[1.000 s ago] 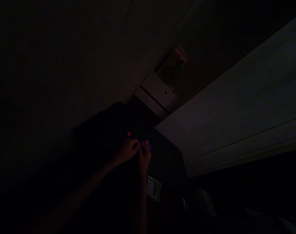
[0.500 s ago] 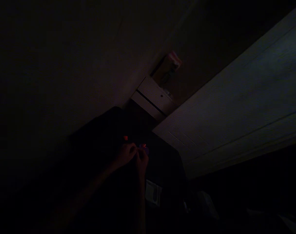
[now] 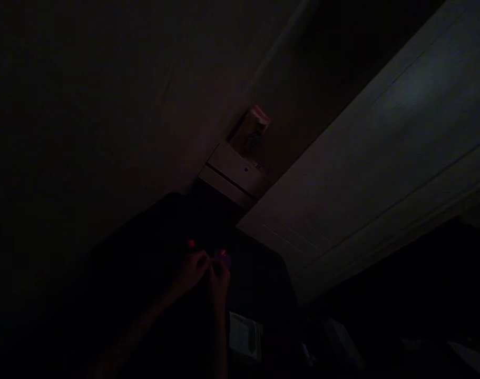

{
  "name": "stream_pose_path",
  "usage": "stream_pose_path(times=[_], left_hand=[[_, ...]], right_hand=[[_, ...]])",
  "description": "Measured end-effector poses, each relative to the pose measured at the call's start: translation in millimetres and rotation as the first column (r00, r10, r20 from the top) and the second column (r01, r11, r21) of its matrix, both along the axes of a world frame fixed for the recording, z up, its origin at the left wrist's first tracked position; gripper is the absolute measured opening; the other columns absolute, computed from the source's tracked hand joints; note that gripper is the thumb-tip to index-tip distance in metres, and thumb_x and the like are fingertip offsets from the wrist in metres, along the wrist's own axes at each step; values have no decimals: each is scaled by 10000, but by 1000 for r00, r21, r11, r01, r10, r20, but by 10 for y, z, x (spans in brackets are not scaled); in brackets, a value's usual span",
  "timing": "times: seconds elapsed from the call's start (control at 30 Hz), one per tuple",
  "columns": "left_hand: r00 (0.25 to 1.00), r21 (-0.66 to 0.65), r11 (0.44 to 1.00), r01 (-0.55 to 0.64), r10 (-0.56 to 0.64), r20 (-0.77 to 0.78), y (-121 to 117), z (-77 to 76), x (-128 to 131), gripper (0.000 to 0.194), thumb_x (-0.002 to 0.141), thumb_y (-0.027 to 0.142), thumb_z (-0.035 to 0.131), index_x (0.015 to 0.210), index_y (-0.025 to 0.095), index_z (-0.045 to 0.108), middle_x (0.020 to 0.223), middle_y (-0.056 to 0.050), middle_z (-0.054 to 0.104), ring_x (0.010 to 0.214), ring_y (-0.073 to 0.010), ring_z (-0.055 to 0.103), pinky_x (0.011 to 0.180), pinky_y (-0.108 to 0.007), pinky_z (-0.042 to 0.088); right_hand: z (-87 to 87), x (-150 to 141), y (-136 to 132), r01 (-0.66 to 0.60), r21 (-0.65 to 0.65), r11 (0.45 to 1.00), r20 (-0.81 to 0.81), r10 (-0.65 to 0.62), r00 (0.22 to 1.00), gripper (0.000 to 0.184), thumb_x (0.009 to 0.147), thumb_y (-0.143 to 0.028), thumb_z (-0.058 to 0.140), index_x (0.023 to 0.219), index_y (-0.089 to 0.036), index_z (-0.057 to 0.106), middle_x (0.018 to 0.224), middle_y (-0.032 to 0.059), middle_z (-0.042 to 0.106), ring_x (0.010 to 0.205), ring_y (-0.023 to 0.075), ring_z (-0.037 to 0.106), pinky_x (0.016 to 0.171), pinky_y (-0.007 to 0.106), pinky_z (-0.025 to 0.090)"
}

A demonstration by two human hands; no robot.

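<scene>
The scene is very dark. My left hand (image 3: 191, 271) and my right hand (image 3: 219, 276) meet with fingers bunched together over a dark bulky object (image 3: 156, 247) in the lower middle. Two small red glowing spots show there, one red spot (image 3: 190, 243) above my left hand and another red spot (image 3: 222, 253) by my right fingertips, next to a faint purple patch. What the fingers pinch is too dim to name.
A pale label or tag (image 3: 244, 338) hangs on the dark object below my hands. A light panelled door or cabinet front (image 3: 382, 173) runs diagonally at right. A small box (image 3: 235, 171) with a packet (image 3: 252, 129) on it sits higher up.
The view has shifted, so hands and surroundings sit lower and further left in the frame. My hands keep the same pinched pose together at the red spots.
</scene>
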State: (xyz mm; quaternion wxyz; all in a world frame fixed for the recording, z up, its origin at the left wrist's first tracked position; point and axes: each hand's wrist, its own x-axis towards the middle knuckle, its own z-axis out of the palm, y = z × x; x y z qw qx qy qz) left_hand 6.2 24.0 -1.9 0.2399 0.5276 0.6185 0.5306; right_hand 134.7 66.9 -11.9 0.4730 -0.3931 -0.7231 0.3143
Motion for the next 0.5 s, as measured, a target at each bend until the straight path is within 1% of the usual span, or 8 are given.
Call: stream_pose_path(times=[0.17, 0.3, 0.5], left_hand=[[1000, 5, 1000, 0, 0, 7, 4, -8, -5, 208, 943, 291, 524, 891, 209, 708, 905, -65, 785, 867, -213, 734, 812, -287, 508], [1000, 24, 1000, 7, -7, -12, 9, -28, -15, 243, 951, 322, 500, 890, 206, 705, 904, -68, 781, 867, -219, 736, 809, -296, 510], [1000, 33, 999, 15, -15, -4, 27, -74, -31, 271, 944, 366, 488, 898, 207, 702, 919, -78, 782, 875, -230, 741, 813, -308, 511]], right_hand=[[7, -21, -13, 5, 4, 1000, -12, -5, 1000, 180, 882, -322, 632, 904, -215, 775, 891, 70, 797, 833, 245, 738, 787, 333, 556], [2, -32, -12, -4, -12, 1000, -29, 4, 1000, 184, 882, -312, 628, 917, -216, 782, 889, 67, 798, 826, 244, 740, 780, 332, 560], [-41, -34, 13, 5, -12, 1000, -15, -5, 1000, 183, 893, -331, 641, 907, -216, 783, 893, 72, 801, 836, 244, 741, 793, 331, 558]])
